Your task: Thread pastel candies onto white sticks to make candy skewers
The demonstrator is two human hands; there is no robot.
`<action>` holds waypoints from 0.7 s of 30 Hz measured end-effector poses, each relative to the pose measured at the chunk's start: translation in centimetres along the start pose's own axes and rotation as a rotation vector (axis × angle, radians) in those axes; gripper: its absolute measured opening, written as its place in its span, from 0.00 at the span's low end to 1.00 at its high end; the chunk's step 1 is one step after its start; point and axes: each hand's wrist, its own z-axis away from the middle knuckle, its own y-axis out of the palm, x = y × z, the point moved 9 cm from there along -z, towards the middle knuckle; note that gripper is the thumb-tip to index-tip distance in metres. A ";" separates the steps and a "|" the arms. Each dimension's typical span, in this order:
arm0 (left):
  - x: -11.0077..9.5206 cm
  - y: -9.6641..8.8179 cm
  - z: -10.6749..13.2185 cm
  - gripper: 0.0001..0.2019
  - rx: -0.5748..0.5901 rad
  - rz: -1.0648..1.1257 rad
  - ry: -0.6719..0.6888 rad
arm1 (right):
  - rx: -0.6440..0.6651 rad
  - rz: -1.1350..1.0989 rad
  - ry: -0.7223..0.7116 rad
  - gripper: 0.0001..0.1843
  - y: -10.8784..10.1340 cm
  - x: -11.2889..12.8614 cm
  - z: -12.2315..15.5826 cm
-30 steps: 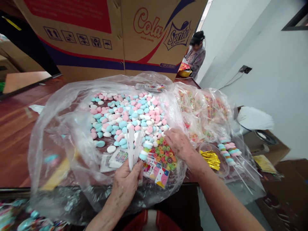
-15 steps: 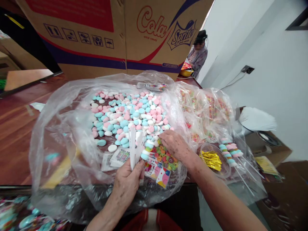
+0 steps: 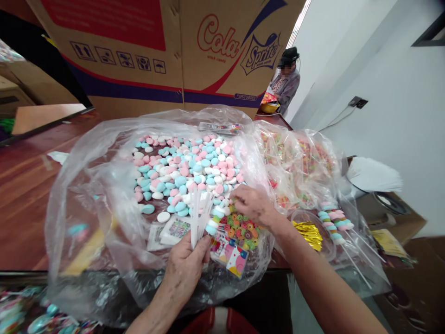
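Note:
My left hand grips a bunch of white plastic sticks, one of them threaded with a few candies. My right hand has its fingers curled and pinched at the edge of a pile of small colourful ring candies; what it pinches is too small to make out. Both hands are over an opened clear plastic bag holding a heap of pink, blue and white disc candies. Printed cards lie under the ring candies.
A big Cola Sprite cardboard box stands behind the bag. To the right are bags of gummy candy, finished candy skewers, gold twist ties in a clear tub and white sticks. Another person works at the far end.
My right hand has slid slightly left and up along the ring candies, toward the sticks. My left hand keeps its hold on the sticks.

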 end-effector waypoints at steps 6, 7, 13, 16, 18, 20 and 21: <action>-0.3 0.3 -0.1 0.14 0.003 -0.021 0.042 | -0.001 -0.903 0.199 0.09 0.4 -1.7 0.9; -0.3 0.2 -0.1 0.15 0.002 -0.028 0.040 | 0.018 -0.965 0.200 0.09 0.7 -1.5 0.9; -0.8 0.5 -0.2 0.16 0.054 -0.131 0.046 | 0.011 -1.051 0.212 0.10 1.3 -1.3 0.8; -0.8 0.5 -0.2 0.16 0.051 -0.128 0.053 | -0.021 -1.026 0.179 0.15 0.9 -1.2 0.8; -0.6 0.5 -0.2 0.16 0.053 -0.113 0.052 | -0.053 -1.036 0.157 0.15 0.5 -1.1 0.7; -0.3 0.5 -0.3 0.16 0.057 -0.110 0.055 | -0.077 -1.009 0.133 0.10 0.1 -0.9 0.7; -0.2 0.5 -0.3 0.16 0.064 -0.110 0.054 | -0.081 -0.978 0.125 0.08 -0.1 -0.8 0.7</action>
